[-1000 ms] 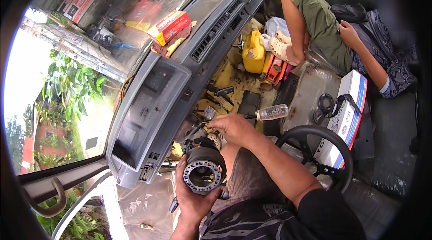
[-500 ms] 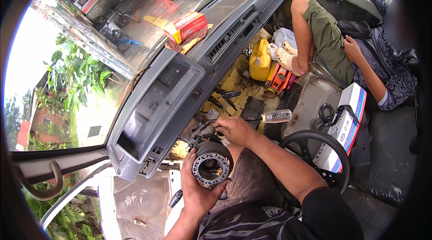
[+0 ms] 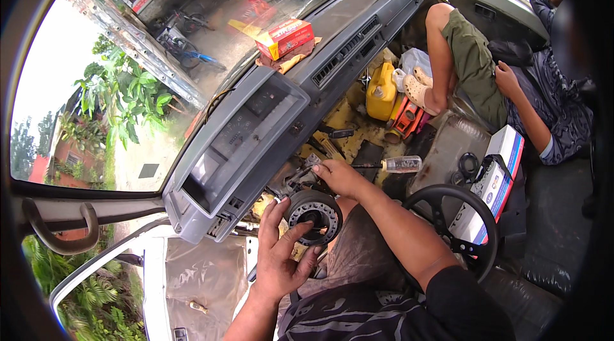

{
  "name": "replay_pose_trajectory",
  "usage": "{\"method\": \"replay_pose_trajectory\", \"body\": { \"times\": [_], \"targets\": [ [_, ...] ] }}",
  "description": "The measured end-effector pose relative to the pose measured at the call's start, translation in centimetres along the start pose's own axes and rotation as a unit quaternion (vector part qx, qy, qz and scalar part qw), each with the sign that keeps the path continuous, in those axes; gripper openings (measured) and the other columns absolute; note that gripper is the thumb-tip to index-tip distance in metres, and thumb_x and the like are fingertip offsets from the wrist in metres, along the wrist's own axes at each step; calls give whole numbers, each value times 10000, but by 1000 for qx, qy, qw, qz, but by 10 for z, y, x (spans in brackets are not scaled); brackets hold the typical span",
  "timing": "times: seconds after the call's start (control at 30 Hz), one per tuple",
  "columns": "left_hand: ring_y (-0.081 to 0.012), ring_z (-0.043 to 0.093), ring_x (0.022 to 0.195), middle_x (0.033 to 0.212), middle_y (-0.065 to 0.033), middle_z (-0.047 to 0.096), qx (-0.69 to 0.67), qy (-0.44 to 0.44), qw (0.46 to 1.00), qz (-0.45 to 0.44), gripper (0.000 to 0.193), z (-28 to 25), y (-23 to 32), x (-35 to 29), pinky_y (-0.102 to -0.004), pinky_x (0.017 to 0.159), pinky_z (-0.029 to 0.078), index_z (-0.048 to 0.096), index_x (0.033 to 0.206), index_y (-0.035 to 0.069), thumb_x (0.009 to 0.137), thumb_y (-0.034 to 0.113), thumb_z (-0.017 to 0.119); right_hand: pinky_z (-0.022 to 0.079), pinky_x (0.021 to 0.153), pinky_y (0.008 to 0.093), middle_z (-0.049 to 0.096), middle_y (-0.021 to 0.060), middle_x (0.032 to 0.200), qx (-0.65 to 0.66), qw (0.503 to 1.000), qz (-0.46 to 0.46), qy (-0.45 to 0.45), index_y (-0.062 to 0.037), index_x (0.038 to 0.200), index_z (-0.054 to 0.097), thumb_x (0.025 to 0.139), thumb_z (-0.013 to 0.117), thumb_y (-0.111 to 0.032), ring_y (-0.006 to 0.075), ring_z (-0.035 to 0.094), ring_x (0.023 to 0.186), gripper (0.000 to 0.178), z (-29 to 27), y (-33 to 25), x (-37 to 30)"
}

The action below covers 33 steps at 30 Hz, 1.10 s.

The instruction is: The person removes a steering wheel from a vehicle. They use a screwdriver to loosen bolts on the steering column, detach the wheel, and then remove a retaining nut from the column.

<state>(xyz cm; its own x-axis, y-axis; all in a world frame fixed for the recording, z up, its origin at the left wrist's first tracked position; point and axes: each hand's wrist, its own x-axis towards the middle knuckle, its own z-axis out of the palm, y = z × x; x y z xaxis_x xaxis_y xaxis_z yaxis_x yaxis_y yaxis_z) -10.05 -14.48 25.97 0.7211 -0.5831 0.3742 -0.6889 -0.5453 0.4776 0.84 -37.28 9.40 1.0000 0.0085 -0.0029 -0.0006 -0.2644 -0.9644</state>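
A round black steering wheel hub [image 3: 336, 213] with a silver ring of holes sits over my lap, below the dashboard. My left hand [image 3: 281, 254] is at its near left side, fingers spread, one finger reaching into the hub's centre and the thumb by its lower rim. Just beyond the hub, my right hand [image 3: 342, 178] is closed at the steering column parts; its fingertips hide what they hold. A screwdriver [image 3: 403, 164] with a clear handle points toward this hand, its shaft running behind it; whether I grip it cannot be told.
A black steering wheel [image 3: 483, 245] lies on the seat at my right, beside a long white, blue and red box [image 3: 495, 181] and black rings [image 3: 468, 163]. A yellow jug [image 3: 382, 93] stands on the footwell floor. Another person sits far right. A red box [image 3: 284, 39] rests on the dashboard.
My left hand has loosened from around the hub's side, and one finger now reaches into its centre. My right hand stays by the column. The whole view has shifted slightly.
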Motion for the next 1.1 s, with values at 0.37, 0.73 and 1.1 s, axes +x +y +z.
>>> {"method": "replay_pose_trajectory", "body": {
  "times": [0.37, 0.73, 1.1],
  "targets": [
    [-520, 457, 1545, 1604, -252, 562, 32, -53, 998, -15, 203, -6, 15, 30, -583, 1256, 402, 808, 1033, 70, 836, 84, 858, 560, 932, 449, 794, 274, 1073, 106, 987, 116, -17, 88, 1160, 765, 1114, 592, -523, 352, 763, 1000, 636, 8, 8, 7],
    [-503, 489, 1518, 1604, -222, 569, 93, -85, 992, 25, 197, -12, 27, 43, -586, 1264, 387, 828, 1016, 50, 827, 94, 865, 574, 956, 406, 814, 236, 1111, 161, 982, 101, 16, 58, 1253, 777, 1108, 567, -648, 281, 764, 1033, 751, 21, 22, -4],
    [-463, 459, 1553, 1626, -203, 544, 119, -126, 985, 8, 210, -14, 33, 52, -629, 1287, 344, 835, 1044, 79, 835, 100, 847, 580, 861, 427, 789, 196, 968, 118, 989, 84, 23, 76, 1139, 775, 1112, 631, -462, 260, 745, 926, 558, 10, 19, -2]
  ]
}}
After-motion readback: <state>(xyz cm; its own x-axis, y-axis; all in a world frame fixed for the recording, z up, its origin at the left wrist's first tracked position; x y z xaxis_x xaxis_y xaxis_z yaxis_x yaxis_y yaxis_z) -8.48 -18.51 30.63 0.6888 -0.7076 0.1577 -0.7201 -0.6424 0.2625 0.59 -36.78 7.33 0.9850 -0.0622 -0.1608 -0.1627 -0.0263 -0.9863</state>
